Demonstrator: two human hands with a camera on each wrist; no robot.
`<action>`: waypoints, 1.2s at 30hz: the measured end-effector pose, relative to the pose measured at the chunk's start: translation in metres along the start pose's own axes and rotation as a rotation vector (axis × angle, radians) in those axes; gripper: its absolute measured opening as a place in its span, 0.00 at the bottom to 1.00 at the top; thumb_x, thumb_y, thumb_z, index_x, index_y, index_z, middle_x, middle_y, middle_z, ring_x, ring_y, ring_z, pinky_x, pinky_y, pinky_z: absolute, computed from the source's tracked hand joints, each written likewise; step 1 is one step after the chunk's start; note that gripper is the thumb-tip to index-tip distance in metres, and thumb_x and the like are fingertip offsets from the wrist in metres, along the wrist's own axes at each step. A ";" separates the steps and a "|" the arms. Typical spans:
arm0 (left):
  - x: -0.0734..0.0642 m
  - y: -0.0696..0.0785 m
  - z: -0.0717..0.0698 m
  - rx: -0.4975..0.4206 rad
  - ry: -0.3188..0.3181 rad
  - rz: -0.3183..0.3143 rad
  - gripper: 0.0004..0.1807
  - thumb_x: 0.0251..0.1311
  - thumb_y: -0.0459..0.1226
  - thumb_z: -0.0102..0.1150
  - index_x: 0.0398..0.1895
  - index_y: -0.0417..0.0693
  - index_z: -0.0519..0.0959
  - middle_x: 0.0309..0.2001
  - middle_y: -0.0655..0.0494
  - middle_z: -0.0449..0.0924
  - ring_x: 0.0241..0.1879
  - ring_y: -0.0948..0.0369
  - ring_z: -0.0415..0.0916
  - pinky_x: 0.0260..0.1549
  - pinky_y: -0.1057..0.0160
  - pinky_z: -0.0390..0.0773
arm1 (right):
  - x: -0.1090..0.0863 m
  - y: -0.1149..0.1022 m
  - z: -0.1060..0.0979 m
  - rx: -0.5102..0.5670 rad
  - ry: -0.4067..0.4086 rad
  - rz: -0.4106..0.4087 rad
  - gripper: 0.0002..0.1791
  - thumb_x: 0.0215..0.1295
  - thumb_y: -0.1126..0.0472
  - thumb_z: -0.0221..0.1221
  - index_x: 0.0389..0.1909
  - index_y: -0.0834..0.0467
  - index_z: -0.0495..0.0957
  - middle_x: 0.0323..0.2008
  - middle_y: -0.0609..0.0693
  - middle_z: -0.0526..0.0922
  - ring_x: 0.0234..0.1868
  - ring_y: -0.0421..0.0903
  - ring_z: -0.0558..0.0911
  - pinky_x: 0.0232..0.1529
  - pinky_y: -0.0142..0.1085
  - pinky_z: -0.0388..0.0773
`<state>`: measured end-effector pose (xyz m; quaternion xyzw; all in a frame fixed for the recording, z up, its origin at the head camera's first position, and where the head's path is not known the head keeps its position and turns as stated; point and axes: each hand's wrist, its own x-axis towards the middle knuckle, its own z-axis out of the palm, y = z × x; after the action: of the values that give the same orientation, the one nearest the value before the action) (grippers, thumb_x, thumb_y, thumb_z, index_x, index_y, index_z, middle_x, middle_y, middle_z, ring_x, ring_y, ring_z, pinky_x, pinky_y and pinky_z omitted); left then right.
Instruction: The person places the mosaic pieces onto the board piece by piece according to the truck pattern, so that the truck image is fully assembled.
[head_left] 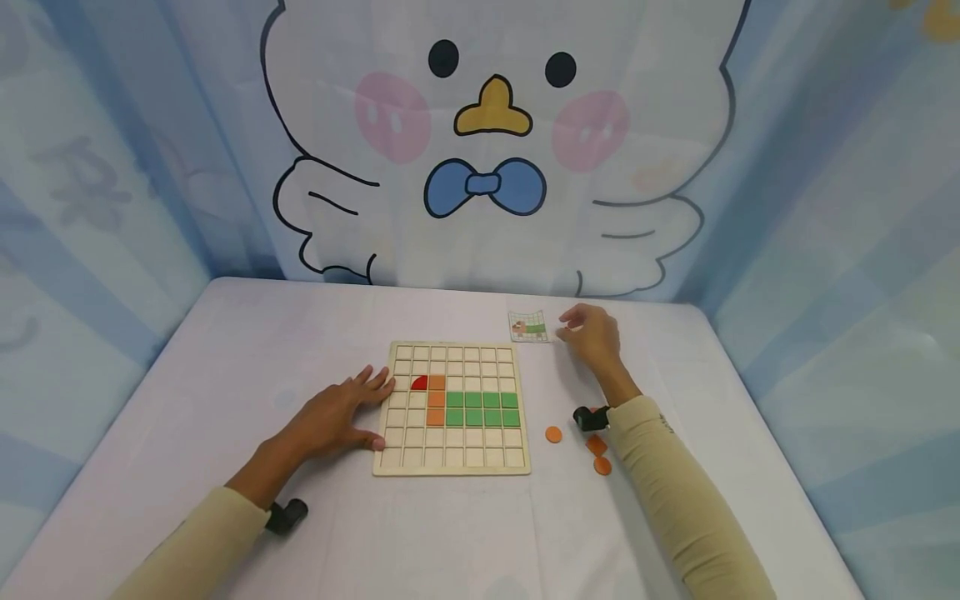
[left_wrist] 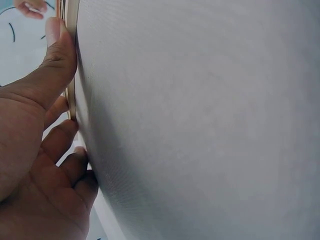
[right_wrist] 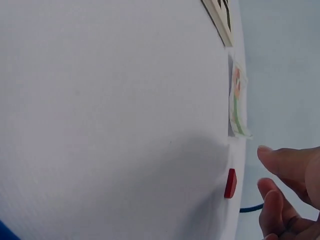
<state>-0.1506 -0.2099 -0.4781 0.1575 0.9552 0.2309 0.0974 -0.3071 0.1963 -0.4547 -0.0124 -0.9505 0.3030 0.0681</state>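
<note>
A wooden grid board (head_left: 450,458) lies on the table. On it sit green squares (head_left: 482,408), a column of orange squares (head_left: 436,400) and a red quarter-round piece (head_left: 420,383). My left hand (head_left: 341,417) rests against the board's left edge, thumb and fingers spread along it; the left wrist view shows the thumb (left_wrist: 62,55) on the rim. Beyond the board's far right corner hovers my right hand (head_left: 592,335), beside a small picture card (head_left: 528,327). A gap separates its thumb and fingers. Close by stands a red piece (right_wrist: 230,183) on the table, mostly hidden in the head view.
Right of the board lie loose orange pieces: a round one (head_left: 553,434), a square one (head_left: 596,445) and another round one (head_left: 602,466). The right wrist camera (head_left: 591,418) overlaps part of this group. A curtain (head_left: 487,250) hangs behind the table.
</note>
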 end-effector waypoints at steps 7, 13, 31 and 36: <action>0.000 0.000 0.000 0.001 -0.002 0.003 0.57 0.50 0.54 0.81 0.82 0.51 0.64 0.84 0.45 0.56 0.83 0.34 0.51 0.76 0.28 0.60 | 0.004 0.016 0.003 -0.012 -0.015 0.094 0.11 0.71 0.60 0.67 0.51 0.59 0.84 0.51 0.60 0.86 0.53 0.59 0.83 0.55 0.52 0.79; 0.000 0.002 -0.001 -0.001 -0.004 0.002 0.57 0.50 0.54 0.81 0.82 0.50 0.64 0.84 0.45 0.56 0.83 0.34 0.51 0.76 0.28 0.60 | 0.005 0.019 0.002 -0.039 -0.035 0.152 0.13 0.73 0.58 0.67 0.53 0.59 0.83 0.51 0.60 0.86 0.52 0.59 0.83 0.53 0.51 0.80; 0.000 0.002 -0.001 0.001 -0.005 -0.012 0.57 0.50 0.53 0.82 0.82 0.51 0.63 0.85 0.46 0.55 0.83 0.34 0.51 0.76 0.29 0.59 | 0.000 0.006 0.007 -0.006 -0.148 0.096 0.07 0.76 0.61 0.63 0.49 0.57 0.79 0.49 0.59 0.83 0.49 0.57 0.81 0.54 0.49 0.82; -0.001 0.002 -0.001 -0.004 0.000 -0.006 0.56 0.50 0.53 0.82 0.82 0.51 0.64 0.84 0.46 0.56 0.83 0.35 0.51 0.76 0.29 0.59 | -0.008 -0.006 0.010 0.030 -0.166 0.051 0.04 0.76 0.63 0.62 0.48 0.56 0.80 0.53 0.58 0.84 0.54 0.57 0.81 0.58 0.50 0.81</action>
<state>-0.1496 -0.2092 -0.4765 0.1546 0.9552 0.2324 0.0983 -0.3004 0.1849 -0.4605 -0.0106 -0.9476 0.3188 -0.0185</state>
